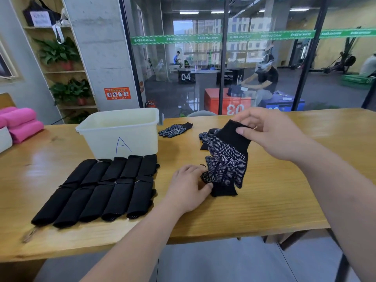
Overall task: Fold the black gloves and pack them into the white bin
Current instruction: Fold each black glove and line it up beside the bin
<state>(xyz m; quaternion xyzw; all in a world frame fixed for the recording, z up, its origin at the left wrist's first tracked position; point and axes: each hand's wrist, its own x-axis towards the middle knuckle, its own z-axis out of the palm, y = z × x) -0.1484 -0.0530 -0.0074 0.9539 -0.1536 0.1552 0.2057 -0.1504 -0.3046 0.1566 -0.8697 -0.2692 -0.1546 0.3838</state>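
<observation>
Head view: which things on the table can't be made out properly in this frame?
All in the head view:
- White bin: its near wall hides the floor; contents unknown.
- Second glove under the held glove: only its cuff shows; the held glove and left hand cover the rest.
- Glove pile behind: partly hidden by the held glove; count unclear.
- Folded gloves: single or paired, cannot tell.

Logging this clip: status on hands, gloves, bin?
Right hand pinches cuff of dotted glove; left hand grips its lower end. Folded gloves lie in rows before white bin, not packed. Nothing in the way.
</observation>
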